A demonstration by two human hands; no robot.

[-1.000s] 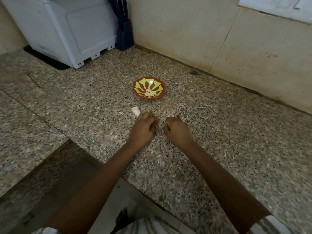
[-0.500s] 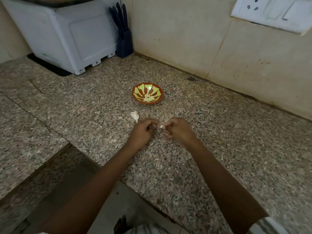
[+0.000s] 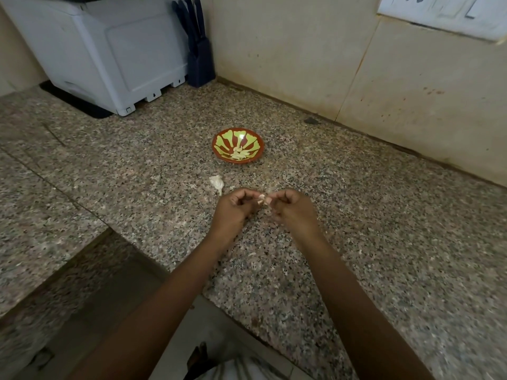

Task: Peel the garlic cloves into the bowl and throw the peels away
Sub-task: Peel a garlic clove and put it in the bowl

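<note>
Forearms reach from the bottom edge over a speckled granite tabletop (image 3: pixel 356 215), and the two hands meet just above it, near its front edge. The left hand (image 3: pixel 233 208) has its fingers curled in and pinches one end of a small pale garlic clove (image 3: pixel 262 199); the right hand (image 3: pixel 290 208), slightly blurred, curls the same way and nips the clove's other side. This looks like the grip for tearing skin off with the fingertips. The clove is held clear of the stone, probably so loose skin drops onto the tabletop and can be gathered later. Just beyond the left hand a white lump (image 3: pixel 216 182) lies on the granite, either unpeeled garlic or crumpled peel; I cannot tell which. Farther back, apart from the hands, stands the red bowl (image 3: pixel 248 137) with its green rays. A few peeled cloves (image 3: pixel 239 154) lie pale at its bottom, and it seems to sit within reach for dropping the next one in. In the far corner are a white appliance (image 3: pixel 109 50) and a dark knife block (image 3: pixel 199 50), with a switch plate (image 3: pixel 444 12) on the wall. No brand, label or lettering can be read anywhere.
</note>
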